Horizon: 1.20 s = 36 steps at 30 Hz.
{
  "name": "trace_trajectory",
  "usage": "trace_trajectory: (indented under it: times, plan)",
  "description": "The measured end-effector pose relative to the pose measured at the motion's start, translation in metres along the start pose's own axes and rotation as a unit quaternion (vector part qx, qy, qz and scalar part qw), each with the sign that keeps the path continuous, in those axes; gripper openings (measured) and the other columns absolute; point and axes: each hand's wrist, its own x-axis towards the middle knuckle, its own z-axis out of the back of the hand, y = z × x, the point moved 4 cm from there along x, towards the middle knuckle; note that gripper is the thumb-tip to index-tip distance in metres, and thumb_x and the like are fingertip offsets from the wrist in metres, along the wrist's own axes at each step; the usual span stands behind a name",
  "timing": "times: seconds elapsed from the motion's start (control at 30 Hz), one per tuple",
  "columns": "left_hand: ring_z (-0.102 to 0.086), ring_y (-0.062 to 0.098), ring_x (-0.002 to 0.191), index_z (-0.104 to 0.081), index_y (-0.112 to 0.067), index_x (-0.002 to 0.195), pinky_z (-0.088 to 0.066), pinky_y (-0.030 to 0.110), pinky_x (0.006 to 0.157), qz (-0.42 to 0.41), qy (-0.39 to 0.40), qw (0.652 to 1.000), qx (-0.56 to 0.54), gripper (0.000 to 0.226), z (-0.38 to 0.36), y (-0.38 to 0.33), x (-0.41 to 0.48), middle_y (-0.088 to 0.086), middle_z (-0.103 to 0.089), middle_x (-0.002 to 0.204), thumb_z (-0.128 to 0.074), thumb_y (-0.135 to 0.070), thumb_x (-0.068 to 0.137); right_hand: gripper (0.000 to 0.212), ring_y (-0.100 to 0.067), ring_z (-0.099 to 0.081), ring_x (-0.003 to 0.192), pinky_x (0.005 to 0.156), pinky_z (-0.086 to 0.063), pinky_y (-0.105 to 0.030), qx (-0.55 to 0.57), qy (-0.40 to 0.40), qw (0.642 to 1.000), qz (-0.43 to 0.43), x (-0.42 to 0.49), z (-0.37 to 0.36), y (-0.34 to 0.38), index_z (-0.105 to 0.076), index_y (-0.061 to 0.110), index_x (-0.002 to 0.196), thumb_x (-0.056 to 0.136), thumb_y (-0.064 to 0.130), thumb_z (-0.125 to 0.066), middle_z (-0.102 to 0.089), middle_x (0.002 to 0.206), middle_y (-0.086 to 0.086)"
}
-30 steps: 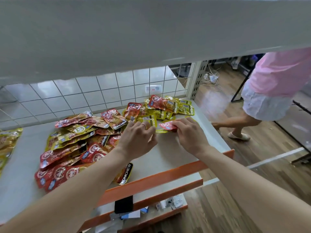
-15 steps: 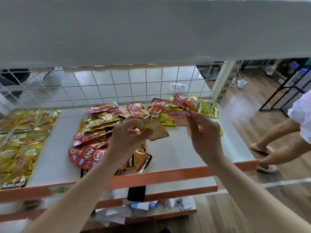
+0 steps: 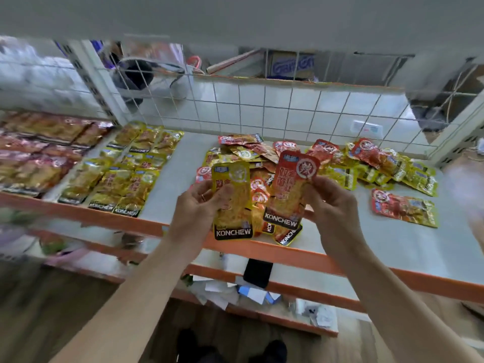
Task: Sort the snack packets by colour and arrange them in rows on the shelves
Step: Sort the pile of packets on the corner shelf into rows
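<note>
Above shelf (image 3: 392, 247), left hand (image 3: 195, 205) gripping yellow packet (image 3: 231, 203), right hand (image 3: 331, 203) red packet (image 3: 290, 192)

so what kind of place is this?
Probably a small shop or stockroom: orange-edged shelf with wire-grid back, sorted rows of yellow packets, and a mixed pile awaiting sorting.

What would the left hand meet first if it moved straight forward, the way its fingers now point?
Probably the mixed heap of red and yellow snack packets on the grey shelf: the left hand, holding a yellow foil packet, points towards it, though depth is unclear.
</note>
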Motion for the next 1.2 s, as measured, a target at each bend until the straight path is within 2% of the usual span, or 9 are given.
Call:
trace_trajectory:
  times: [0.13, 0.27, 0.33, 0.5, 0.7, 0.87, 0.97, 1.1, 1.2]
  plan:
    - [-0.073, 0.025, 0.090, -0.070, -0.009, 0.105, -0.062, 0.042, 0.079, 0.032, -0.017, 0.999, -0.024, 0.020, 0.030, -0.003, -0.005, 0.014, -0.075, 0.101, -0.069, -0.015, 0.086, 0.019, -0.019, -0.073, 0.090, 0.073, -0.061, -0.039, 0.023, 0.017, 0.998, -0.053, -0.007, -0.028, -0.005, -0.069, 0.008, 0.109, 0.099, 0.005, -0.053, -0.076, 0.096, -0.002]
    - [-0.073, 0.021, 0.082, -0.069, -0.008, 0.097, -0.062, 0.038, 0.077, 0.042, -0.023, 0.998, -0.035, 0.012, 0.061, -0.008, -0.005, 0.009, -0.075, 0.090, -0.061, -0.002, 0.093, 0.019, -0.021, -0.073, 0.093, 0.072, -0.060, -0.036, 0.055, 0.032, 0.992, -0.108, -0.015, -0.059, -0.010, -0.068, 0.010, 0.112, 0.099, 0.008, -0.054, -0.076, 0.100, -0.005]
    - [-0.071, 0.022, 0.085, -0.069, -0.008, 0.096, -0.060, 0.040, 0.082, 0.042, -0.030, 0.998, -0.036, 0.012, 0.079, -0.010, -0.004, 0.009, -0.074, 0.089, -0.061, 0.000, 0.092, 0.017, -0.023, -0.073, 0.094, 0.076, -0.059, -0.040, 0.066, 0.027, 0.988, -0.136, -0.020, -0.076, -0.015, -0.068, 0.012, 0.109, 0.098, 0.009, -0.056, -0.076, 0.100, -0.006]
    - [-0.068, 0.020, 0.086, -0.078, -0.019, 0.087, -0.054, 0.044, 0.089, 0.028, -0.049, 0.998, 0.035, 0.013, 0.135, -0.019, 0.003, 0.004, -0.075, 0.087, -0.071, -0.008, 0.089, 0.018, -0.027, -0.072, 0.097, 0.086, -0.057, -0.047, 0.065, 0.016, 0.983, -0.170, -0.030, -0.129, -0.021, -0.068, 0.011, 0.109, 0.092, 0.012, -0.062, -0.076, 0.102, -0.008]
    - [-0.068, 0.002, 0.076, -0.072, -0.020, 0.095, -0.051, 0.018, 0.072, -0.009, -0.050, 0.994, 0.095, 0.009, 0.205, -0.038, 0.018, -0.010, -0.074, 0.076, -0.075, -0.017, 0.088, 0.014, -0.026, -0.073, 0.092, 0.081, -0.057, -0.044, 0.061, 0.014, 0.984, -0.169, -0.042, -0.198, -0.025, -0.070, 0.008, 0.101, 0.091, 0.008, -0.061, -0.076, 0.098, -0.010]
    - [-0.072, 0.020, 0.091, -0.074, -0.015, 0.100, -0.056, 0.035, 0.085, -0.002, -0.054, 0.992, 0.114, 0.015, 0.256, -0.047, 0.035, 0.000, -0.077, 0.089, -0.077, -0.019, 0.086, 0.016, -0.024, -0.074, 0.090, 0.070, -0.061, -0.032, 0.055, 0.003, 0.985, -0.163, -0.045, -0.243, -0.035, -0.070, 0.006, 0.106, 0.093, 0.005, -0.060, -0.076, 0.099, -0.011]
    - [-0.071, 0.023, 0.094, -0.074, -0.016, 0.099, -0.056, 0.043, 0.092, -0.002, -0.058, 0.990, 0.130, 0.013, 0.284, -0.053, 0.045, 0.001, -0.076, 0.090, -0.076, -0.019, 0.086, 0.016, -0.022, -0.074, 0.089, 0.069, -0.061, -0.031, 0.050, -0.005, 0.987, -0.156, -0.046, -0.268, -0.038, -0.069, 0.007, 0.107, 0.094, 0.006, -0.060, -0.076, 0.098, -0.010]
    - [-0.069, 0.021, 0.100, -0.072, -0.015, 0.107, -0.054, 0.040, 0.096, -0.004, -0.057, 0.986, 0.156, 0.025, 0.309, -0.061, 0.057, 0.001, -0.075, 0.097, -0.078, -0.025, 0.085, 0.018, -0.025, -0.074, 0.091, 0.079, -0.059, -0.041, 0.043, -0.009, 0.987, -0.155, -0.045, -0.295, -0.039, -0.068, 0.006, 0.109, 0.092, 0.005, -0.062, -0.076, 0.099, -0.010]
    - [-0.069, 0.015, 0.096, -0.072, -0.016, 0.109, -0.052, 0.028, 0.086, -0.014, -0.060, 0.982, 0.176, 0.026, 0.318, -0.067, 0.065, -0.004, -0.075, 0.094, -0.077, -0.028, 0.086, 0.018, -0.025, -0.074, 0.090, 0.081, -0.057, -0.042, 0.031, -0.014, 0.988, -0.151, -0.041, -0.307, -0.041, -0.068, 0.006, 0.108, 0.091, 0.004, -0.064, -0.076, 0.099, -0.011]
